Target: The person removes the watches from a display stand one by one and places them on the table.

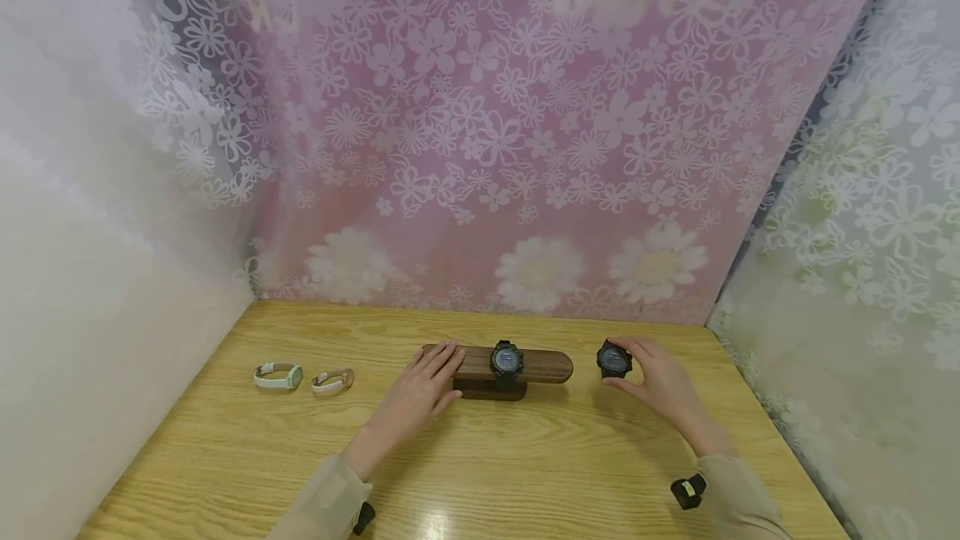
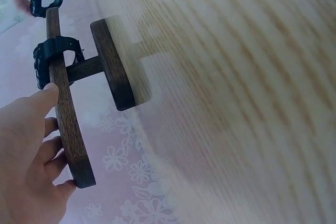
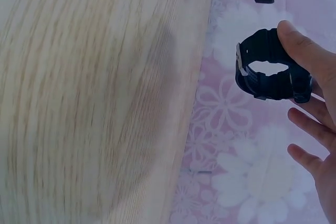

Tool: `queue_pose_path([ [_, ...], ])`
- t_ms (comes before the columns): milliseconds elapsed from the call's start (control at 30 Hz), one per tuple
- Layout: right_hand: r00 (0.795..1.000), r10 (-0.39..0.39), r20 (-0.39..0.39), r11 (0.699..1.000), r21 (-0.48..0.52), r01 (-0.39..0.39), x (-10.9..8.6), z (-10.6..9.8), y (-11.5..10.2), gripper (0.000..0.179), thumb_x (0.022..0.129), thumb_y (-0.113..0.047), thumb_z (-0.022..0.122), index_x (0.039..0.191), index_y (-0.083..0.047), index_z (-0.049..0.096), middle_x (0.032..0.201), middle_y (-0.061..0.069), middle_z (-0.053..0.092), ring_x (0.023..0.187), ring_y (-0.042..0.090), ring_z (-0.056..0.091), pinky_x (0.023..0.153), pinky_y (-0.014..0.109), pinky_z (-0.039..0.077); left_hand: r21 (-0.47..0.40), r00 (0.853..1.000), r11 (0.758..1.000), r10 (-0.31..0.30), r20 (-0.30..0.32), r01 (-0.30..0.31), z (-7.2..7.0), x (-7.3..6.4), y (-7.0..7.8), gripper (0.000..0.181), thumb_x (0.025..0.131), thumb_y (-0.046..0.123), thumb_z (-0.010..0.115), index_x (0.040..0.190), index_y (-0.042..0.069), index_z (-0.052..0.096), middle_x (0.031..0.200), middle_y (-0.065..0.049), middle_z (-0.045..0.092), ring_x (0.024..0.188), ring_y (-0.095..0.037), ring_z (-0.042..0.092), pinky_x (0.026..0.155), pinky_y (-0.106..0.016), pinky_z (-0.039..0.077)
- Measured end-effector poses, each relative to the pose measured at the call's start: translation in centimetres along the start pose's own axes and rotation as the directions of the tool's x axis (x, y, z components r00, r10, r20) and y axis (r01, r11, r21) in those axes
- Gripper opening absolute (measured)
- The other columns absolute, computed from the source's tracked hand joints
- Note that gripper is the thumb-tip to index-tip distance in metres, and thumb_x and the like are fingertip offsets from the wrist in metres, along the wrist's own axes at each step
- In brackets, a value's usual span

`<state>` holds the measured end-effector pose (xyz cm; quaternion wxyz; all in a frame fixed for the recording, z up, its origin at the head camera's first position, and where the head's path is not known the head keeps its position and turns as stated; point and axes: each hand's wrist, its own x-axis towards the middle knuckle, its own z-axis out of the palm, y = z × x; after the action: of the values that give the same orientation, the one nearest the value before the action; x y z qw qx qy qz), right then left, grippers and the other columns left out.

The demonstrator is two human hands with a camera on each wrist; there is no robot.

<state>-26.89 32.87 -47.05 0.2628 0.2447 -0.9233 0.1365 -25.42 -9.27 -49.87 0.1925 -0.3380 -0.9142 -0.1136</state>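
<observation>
A dark wooden watch stand point(image 1: 543, 367), a rounded bar on a post and foot, stands on the table with a black digital watch point(image 1: 507, 359) strapped round its middle. My left hand point(image 1: 420, 386) holds the bar's left end, fingers over its top and thumb on the near side, close to that watch in the left wrist view. To the right of the stand, my right hand point(image 1: 663, 382) pinches a second black watch point(image 1: 614, 359) between thumb and fingers. Its strap point(image 3: 262, 45) forms a closed loop in the right wrist view, with the other fingers spread below.
On the left of the wooden table point(image 1: 247, 457) lie a pale green-strapped watch point(image 1: 277, 377) and a small white-strapped watch point(image 1: 332, 382). A pink flowered curtain point(image 1: 487, 148) hangs behind the table's far edge, with pale sheets point(image 1: 885, 290) along both sides.
</observation>
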Motion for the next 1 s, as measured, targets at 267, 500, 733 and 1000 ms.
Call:
queue_pose_path([
  [267, 1.0, 0.011, -0.011, 1.0, -0.029, -0.012, -0.8, -0.4, 1.5, 0.072, 0.067, -0.026, 0.094, 0.13, -0.006, 0.065, 0.119, 0.016, 0.067, 0.107, 0.039, 0.064, 0.084, 0.058, 0.055, -0.014, 0.999, 0.999, -0.028, 0.031, 0.029, -0.1, 0.0, 0.1, 0.063, 0.102, 0.032, 0.062, 0.156, 0.006, 0.041, 0.161, -0.013, 0.035, 0.148, -0.032, 0.037, 0.121, -0.053, 0.029],
  [500, 1.0, -0.007, 0.004, 0.999, -0.049, 0.007, -1.4, -0.3, 2.7, 0.073, 0.065, -0.019, 0.096, 0.129, -0.003, 0.065, 0.119, 0.019, 0.066, 0.108, 0.041, 0.062, 0.084, 0.06, 0.054, -0.016, 1.0, 1.0, -0.022, 0.017, 0.022, -0.1, 0.1, 0.1, 0.063, 0.102, 0.033, 0.062, 0.155, 0.005, 0.042, 0.16, -0.015, 0.037, 0.146, -0.034, 0.038, 0.121, -0.054, 0.03],
  [733, 0.999, -0.015, 0.052, 0.997, -0.073, 0.019, -2.2, -0.3, 3.4, 0.07, 0.064, -0.015, 0.096, 0.126, -0.002, 0.066, 0.116, 0.019, 0.067, 0.106, 0.041, 0.062, 0.085, 0.059, 0.055, -0.011, 1.0, 1.0, -0.012, 0.02, 0.013, -0.2, 0.0, 0.1, 0.062, 0.103, 0.034, 0.06, 0.155, 0.005, 0.041, 0.161, -0.015, 0.036, 0.147, -0.034, 0.038, 0.121, -0.053, 0.029],
  [1000, 0.986, 0.005, 0.168, 0.989, -0.144, 0.019, -2.5, -0.4, 3.9, 0.069, 0.062, -0.011, 0.097, 0.124, 0.0, 0.067, 0.117, 0.021, 0.066, 0.11, 0.044, 0.061, 0.09, 0.063, 0.051, -0.011, 1.0, 1.0, -0.012, 0.015, 0.012, -0.3, 0.0, 0.2, 0.062, 0.103, 0.034, 0.061, 0.155, 0.005, 0.042, 0.16, -0.014, 0.036, 0.146, -0.034, 0.038, 0.121, -0.054, 0.03],
])
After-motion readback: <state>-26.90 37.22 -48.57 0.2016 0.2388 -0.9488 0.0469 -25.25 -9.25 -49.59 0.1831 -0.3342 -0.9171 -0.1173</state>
